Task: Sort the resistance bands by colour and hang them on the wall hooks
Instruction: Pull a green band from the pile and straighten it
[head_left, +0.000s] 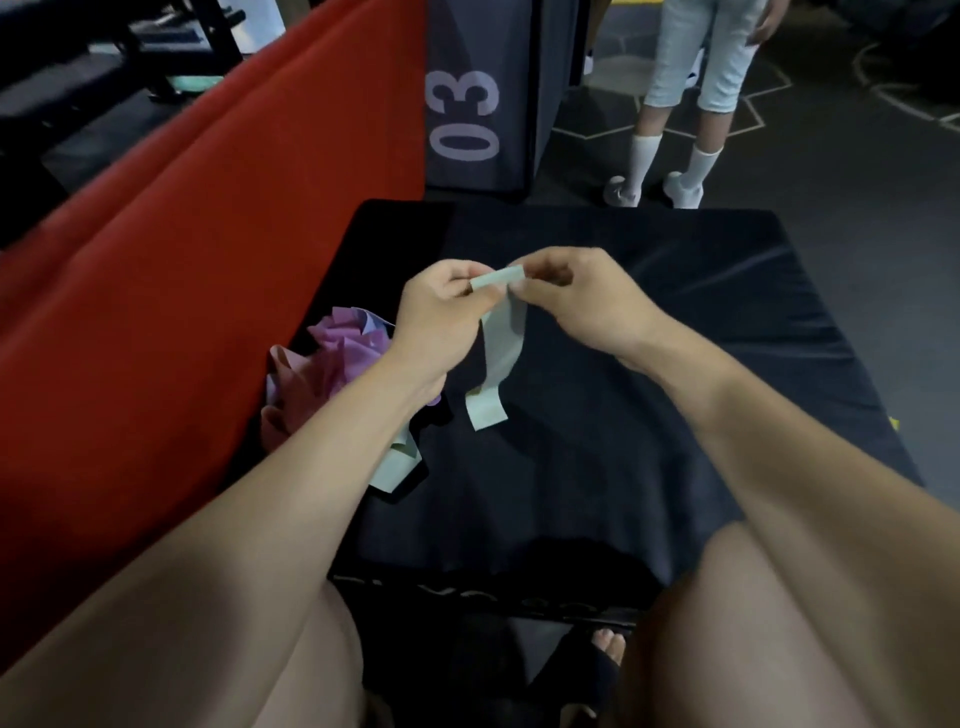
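Note:
A pale green resistance band (500, 347) hangs from both my hands above the black padded box (675, 322). My left hand (441, 312) pinches its top left end, and my right hand (576, 296) pinches the top right end. The band's loose loop droops down and its lower end touches the box top. A heap of purple bands (349, 347) and pink bands (287, 384) lies at the box's left edge. Another pale green band (399, 465) shows from under my left forearm. No wall hooks are in view.
A red padded mat (182, 249) slopes along the left. A dark box marked 03 (475, 98) stands behind the black box. A person in light trousers and white socks (675, 119) stands on the dark floor beyond. My knees and feet are below.

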